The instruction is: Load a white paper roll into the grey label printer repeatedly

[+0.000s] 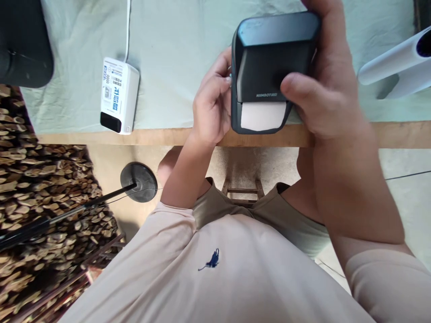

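A black label printer (pixel 269 67) marked NIIMBOT is raised over the near edge of the table, with a white label strip (pixel 263 115) showing at its lower end. My right hand (pixel 323 85) grips it from the right, thumb laid across the front face beside the lettering. On the other side, my left hand (pixel 213 98) is against the printer's left edge with its fingers curled; the fingertips go behind the body. Something tiny and pale shows at the left thumb tip, too small to name.
A white power bank (pixel 119 94) with a cable lies left on the green-covered table (pixel 168 54). Dark equipment (pixel 23 40) stands at the far left, a white cylindrical object (pixel 393 63) at the right. Below are a round-based stand (pixel 143 190), stacked firewood (pixel 40 188) and a wooden stool (pixel 242 190).
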The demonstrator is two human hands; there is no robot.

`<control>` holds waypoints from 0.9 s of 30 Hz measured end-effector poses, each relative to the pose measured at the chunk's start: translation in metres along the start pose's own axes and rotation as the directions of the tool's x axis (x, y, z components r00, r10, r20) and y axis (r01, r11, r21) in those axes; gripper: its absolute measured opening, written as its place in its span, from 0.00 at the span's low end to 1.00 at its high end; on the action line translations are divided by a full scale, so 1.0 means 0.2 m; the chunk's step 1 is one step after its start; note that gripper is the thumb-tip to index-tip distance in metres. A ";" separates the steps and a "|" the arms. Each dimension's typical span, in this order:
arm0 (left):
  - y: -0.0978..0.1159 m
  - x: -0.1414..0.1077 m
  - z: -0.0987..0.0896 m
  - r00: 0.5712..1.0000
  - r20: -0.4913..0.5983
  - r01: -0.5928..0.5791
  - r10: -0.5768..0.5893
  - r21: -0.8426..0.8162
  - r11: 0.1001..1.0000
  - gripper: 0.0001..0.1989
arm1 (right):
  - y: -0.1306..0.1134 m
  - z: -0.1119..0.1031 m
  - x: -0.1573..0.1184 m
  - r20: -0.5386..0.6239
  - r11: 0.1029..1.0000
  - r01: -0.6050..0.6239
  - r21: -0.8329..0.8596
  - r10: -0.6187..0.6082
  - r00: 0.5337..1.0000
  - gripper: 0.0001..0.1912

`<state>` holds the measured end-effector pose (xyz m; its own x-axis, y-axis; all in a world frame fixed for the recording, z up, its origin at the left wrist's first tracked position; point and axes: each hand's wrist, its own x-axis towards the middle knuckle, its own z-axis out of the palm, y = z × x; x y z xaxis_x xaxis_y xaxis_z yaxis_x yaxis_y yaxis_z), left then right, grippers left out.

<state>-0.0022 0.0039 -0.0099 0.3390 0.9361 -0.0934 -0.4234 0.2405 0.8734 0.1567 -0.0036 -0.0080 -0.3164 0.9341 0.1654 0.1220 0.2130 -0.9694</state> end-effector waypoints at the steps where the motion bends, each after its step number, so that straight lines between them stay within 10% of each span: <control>1: 0.00 0.00 0.00 1.000 0.003 0.012 -0.012 -0.015 1.000 0.12 | -0.01 -0.02 0.00 0.037 0.999 -0.008 -0.039 0.010 0.999 0.40; 6: 0.00 -0.01 -0.02 0.999 0.019 0.050 -0.049 -0.087 0.995 0.14 | -0.08 -0.08 -0.02 0.085 0.968 -0.040 -0.247 0.062 0.994 0.46; 15: 0.01 -0.05 0.04 0.937 -0.258 0.178 -0.235 -0.227 0.958 0.23 | -0.12 -0.02 0.00 -0.458 0.984 0.075 -0.159 -0.141 0.878 0.11; 23: -0.01 -0.08 0.05 0.950 -0.244 0.148 -0.192 -0.188 0.971 0.25 | -0.18 0.11 0.05 -0.565 0.997 -0.015 -0.079 -0.032 0.825 0.27; 27: -0.03 -0.03 0.01 0.969 -0.186 0.143 -0.159 -0.101 0.985 0.17 | -0.21 0.08 0.05 -0.555 0.987 -0.128 -0.096 0.053 0.830 0.20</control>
<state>0.0006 -0.0037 -0.0130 0.2397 0.9170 -0.3188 -0.4533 0.3961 0.7985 0.1325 -0.0075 0.0312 0.2655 0.9460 0.1862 0.2510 0.1186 -0.9607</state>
